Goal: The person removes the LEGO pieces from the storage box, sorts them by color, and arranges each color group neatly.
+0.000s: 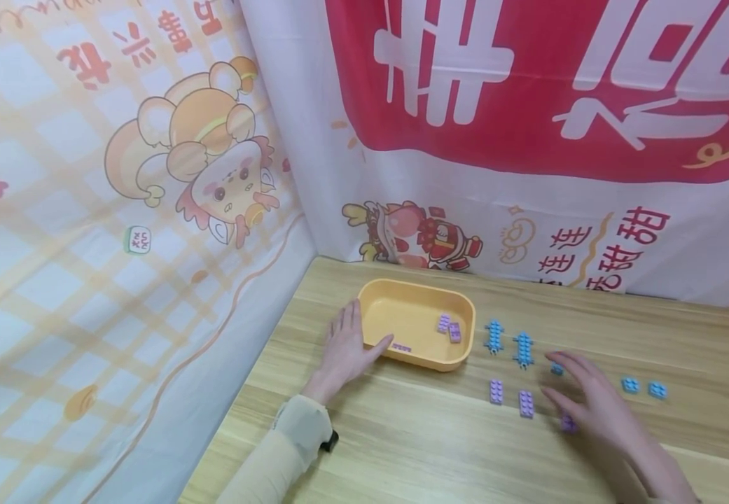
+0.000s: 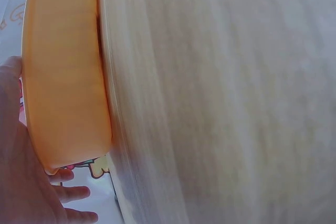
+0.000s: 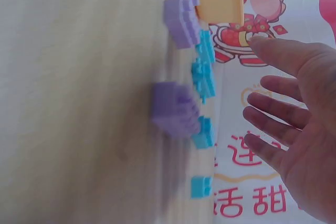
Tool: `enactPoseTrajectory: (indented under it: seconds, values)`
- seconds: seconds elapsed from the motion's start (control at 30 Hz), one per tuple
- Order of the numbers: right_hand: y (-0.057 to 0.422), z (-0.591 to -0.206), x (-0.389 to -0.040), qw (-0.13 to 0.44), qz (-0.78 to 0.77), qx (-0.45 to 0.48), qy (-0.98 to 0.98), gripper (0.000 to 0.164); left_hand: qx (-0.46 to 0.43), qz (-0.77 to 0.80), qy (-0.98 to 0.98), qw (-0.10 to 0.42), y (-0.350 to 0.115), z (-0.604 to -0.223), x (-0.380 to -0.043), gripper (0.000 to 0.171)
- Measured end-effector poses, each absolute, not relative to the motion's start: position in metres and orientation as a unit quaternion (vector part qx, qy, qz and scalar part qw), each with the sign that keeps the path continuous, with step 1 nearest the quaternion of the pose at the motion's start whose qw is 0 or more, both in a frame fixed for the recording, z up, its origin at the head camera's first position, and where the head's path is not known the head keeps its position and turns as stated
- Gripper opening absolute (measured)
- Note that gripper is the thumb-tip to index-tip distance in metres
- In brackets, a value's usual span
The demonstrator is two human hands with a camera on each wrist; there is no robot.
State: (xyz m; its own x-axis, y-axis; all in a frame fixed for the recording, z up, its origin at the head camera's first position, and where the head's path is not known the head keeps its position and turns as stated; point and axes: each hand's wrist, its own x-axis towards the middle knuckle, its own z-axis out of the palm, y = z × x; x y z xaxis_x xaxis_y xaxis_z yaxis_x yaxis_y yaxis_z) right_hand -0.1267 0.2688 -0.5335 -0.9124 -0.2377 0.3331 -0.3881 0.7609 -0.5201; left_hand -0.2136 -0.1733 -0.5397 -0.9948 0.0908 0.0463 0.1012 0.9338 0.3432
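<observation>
My left hand (image 1: 345,353) lies at the left end of a yellow-orange plastic bin (image 1: 424,358), fingers straight along its outer side and thumb over the front rim. In the left wrist view the fingers extend past the bin's end. Over the table, my right hand (image 1: 597,406) is spread with nothing in its grasp. Just under it are a purple toy brick (image 1: 568,423) and a partly hidden blue brick (image 1: 556,368). The right wrist view shows that purple brick (image 3: 176,109) apart from the fingers.
Two purple bricks (image 1: 526,404) and two blue pieces with side pegs (image 1: 524,350) stand right of the bin. Two small blue bricks (image 1: 657,389) lie farther right. Inside the bin are a few purple bricks (image 1: 454,332). Printed cloth (image 1: 452,161) hangs behind and left of the table.
</observation>
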Motion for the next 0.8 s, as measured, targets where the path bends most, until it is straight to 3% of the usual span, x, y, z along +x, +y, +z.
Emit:
enactPoseTrajectory:
  seconds: [0.37,0.8]
  values:
    - [0.235,-0.501,-0.17,0.047,0.333,0.141,-0.931,0.064,-0.047,-0.18,-0.983,0.011,-0.174,-0.538,-0.215,0.119]
    - [0.199,-0.498,-0.207,0.052,0.343,0.178,-0.921,0.065,-0.051,-0.184,-0.982,0.012,-0.174,-0.538,-0.214,0.119]
